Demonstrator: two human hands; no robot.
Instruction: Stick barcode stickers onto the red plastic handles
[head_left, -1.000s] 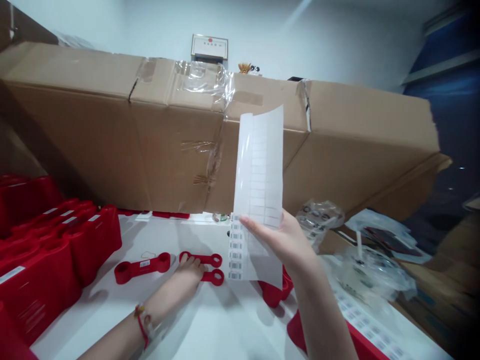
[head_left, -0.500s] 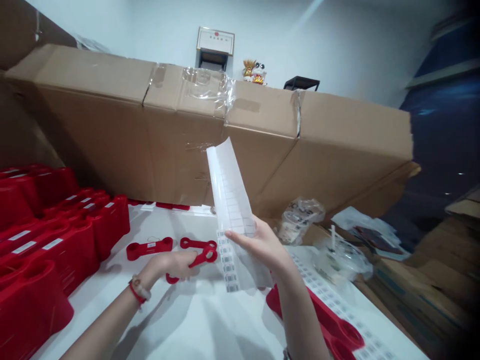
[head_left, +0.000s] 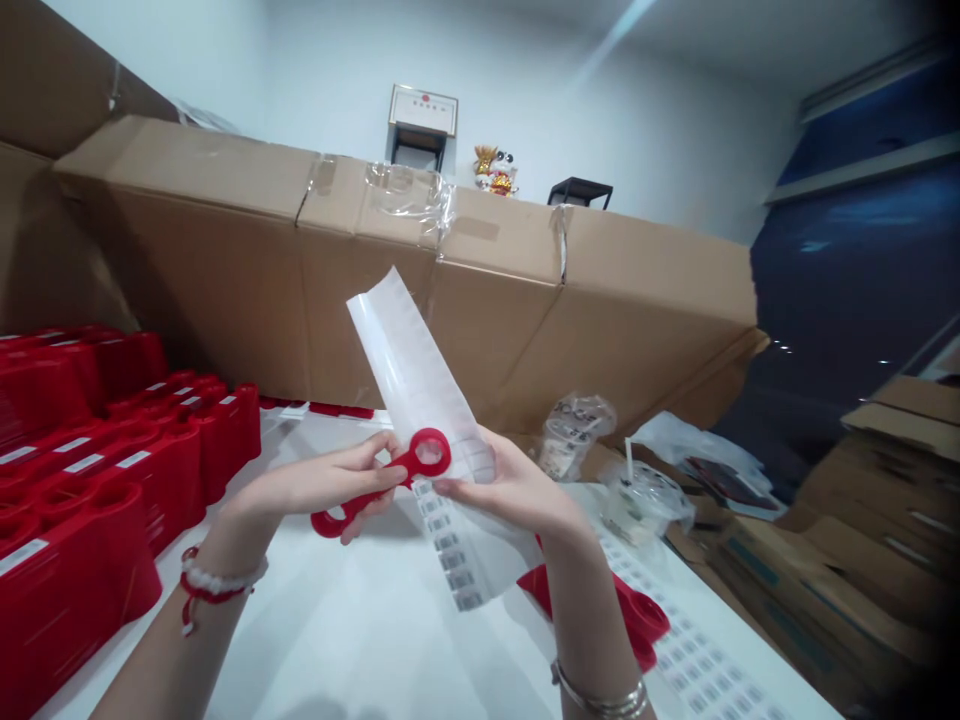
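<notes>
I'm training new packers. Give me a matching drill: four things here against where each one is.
Things: 1 red ring-ended piece; 2 label sheet; 3 figurine; 4 red cases.
Places: A above the cardboard box top edge; B held by the left hand; C stacked at the left of the table; D held by the right hand.
Pairs: 1-B, 2-D, 3-A, 4-C.

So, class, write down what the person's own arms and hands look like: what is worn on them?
Both forearms are bare: no sleeves, no gloves. The left hand has at its wrist a red cord bracelet and a string of pale beads; the right hand has thin silver-coloured bangles at its wrist.
</notes>
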